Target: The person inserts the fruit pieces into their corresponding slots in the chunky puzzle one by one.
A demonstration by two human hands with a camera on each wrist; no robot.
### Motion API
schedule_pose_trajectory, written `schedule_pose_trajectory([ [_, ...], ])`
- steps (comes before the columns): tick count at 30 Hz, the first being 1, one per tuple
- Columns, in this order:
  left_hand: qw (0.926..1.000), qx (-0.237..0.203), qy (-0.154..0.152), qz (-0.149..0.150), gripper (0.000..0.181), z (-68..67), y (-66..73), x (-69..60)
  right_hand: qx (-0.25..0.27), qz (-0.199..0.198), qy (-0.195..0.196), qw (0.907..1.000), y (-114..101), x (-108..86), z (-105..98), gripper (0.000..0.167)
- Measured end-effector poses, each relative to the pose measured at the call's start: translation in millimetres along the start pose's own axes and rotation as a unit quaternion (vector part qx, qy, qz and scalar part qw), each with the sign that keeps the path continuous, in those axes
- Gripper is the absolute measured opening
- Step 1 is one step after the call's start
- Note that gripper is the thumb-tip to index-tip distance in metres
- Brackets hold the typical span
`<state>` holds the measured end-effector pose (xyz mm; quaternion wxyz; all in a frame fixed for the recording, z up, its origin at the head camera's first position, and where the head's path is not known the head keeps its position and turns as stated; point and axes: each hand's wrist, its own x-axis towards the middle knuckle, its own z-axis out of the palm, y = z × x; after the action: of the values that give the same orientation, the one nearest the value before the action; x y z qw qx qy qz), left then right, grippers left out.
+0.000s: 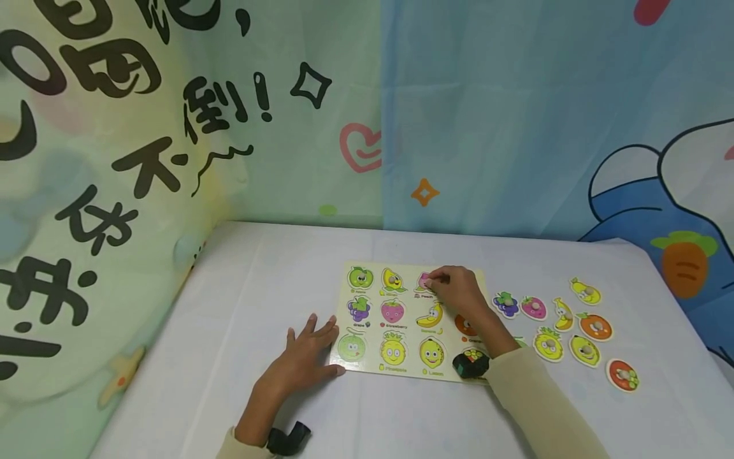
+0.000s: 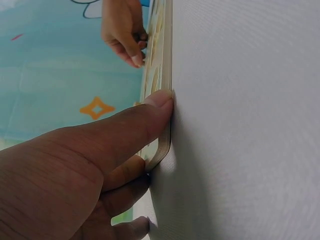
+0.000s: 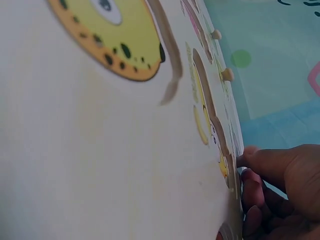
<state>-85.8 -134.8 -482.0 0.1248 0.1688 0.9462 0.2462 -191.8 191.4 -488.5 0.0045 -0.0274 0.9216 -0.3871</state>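
A fruit puzzle board (image 1: 410, 322) lies on the white table. My left hand (image 1: 304, 357) rests at its lower left corner with fingers spread. In the left wrist view, the thumb (image 2: 145, 117) presses on the board's edge. At the top row's third slot, my right hand (image 1: 459, 290) pinches a pink peach piece (image 1: 424, 282) by its knob. The knob is hidden behind the fingers. An apple piece (image 1: 360, 278) and a yellow-green piece (image 1: 392, 280) sit in the slots to the left. Two wooden knobs (image 3: 227, 74) stand up in the right wrist view.
Several loose knobbed pieces lie right of the board, among them grapes (image 1: 506, 305), a strawberry (image 1: 534, 308), a banana (image 1: 563, 314), an orange (image 1: 595, 326), a pineapple (image 1: 548, 345) and a tomato (image 1: 622, 375). A green piece is partly covered by the right forearm. Printed curtains hang behind and at left.
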Motion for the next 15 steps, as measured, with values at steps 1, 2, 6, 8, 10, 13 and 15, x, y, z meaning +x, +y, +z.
schedule_pose_trajectory([
  [1,1.0,0.0,0.0,0.001,0.075,0.1,-0.1,0.1,0.003,0.0,0.0,1.0,1,-0.2,0,0.019],
  [2,1.0,-0.001,0.001,0.001,0.075,0.2,-0.1,0.2,0.006,-0.003,-0.001,1.0,1,-0.1,0,0.019],
  [6,1.0,-0.003,0.001,0.0,0.075,0.8,-0.5,0.3,0.009,0.0,-0.019,0.9998,5,-0.9,-2,0.024],
  [8,1.0,-0.003,0.002,0.0,0.075,0.8,-0.6,0.1,0.008,-0.002,-0.034,0.9994,8,-1.5,-4,0.027],
  [10,1.0,-0.002,0.004,0.0,0.075,0.7,-0.5,-0.1,0.01,0.003,-0.047,0.9988,10,-2.5,-6,0.029],
  [13,1.0,0.0,0.007,0.001,0.075,0.6,0.0,-0.1,0.014,-0.003,-0.058,0.9982,14,-4.6,-12,0.029],
  [15,1.0,0.002,0.007,0.002,0.074,0.5,0.5,-0.1,0.014,-0.009,-0.053,0.9985,15,-6.7,-15,0.027],
])
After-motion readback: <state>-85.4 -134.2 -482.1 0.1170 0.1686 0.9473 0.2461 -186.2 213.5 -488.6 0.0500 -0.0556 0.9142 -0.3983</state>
